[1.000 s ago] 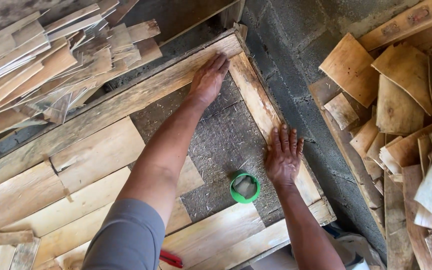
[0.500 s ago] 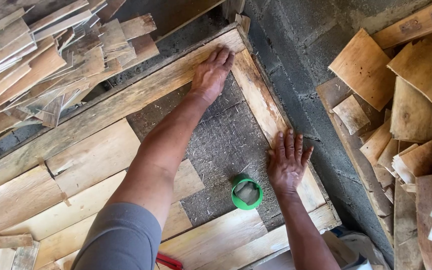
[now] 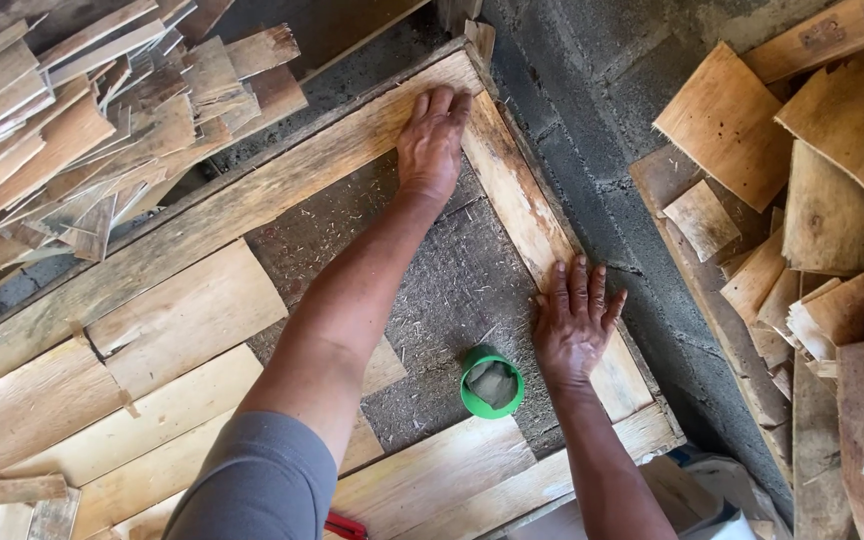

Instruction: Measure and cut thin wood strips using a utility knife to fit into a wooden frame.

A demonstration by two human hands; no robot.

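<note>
The fingers of the left hand (image 3: 434,140) are held together and extended flat, pressed palm-down on the far corner of the wooden frame (image 3: 252,200), where the long far board is met by the right-side board (image 3: 517,200). Nothing is clamped by this hand. The fingers of the right hand (image 3: 574,325) are spread apart and laid flat on the same right-side board, nearer to the body; nothing is gripped here either.

Just beside the right hand's wrist, toward the left, a green roll of tape (image 3: 492,382) is seen lying flat on the grey fibrous mat (image 3: 442,280) enclosed by the frame. The left part of the mat is covered by thin wooden sheets (image 3: 172,320) laid side by side. A near board (image 3: 472,480) closes the frame at the bottom edge.

Outside the frame, a loose pile of veneer strips (image 3: 82,110) is stacked at the upper left, and a second heap of veneer pieces (image 3: 812,200) is stacked at the right on the concrete floor (image 3: 592,110).
</note>
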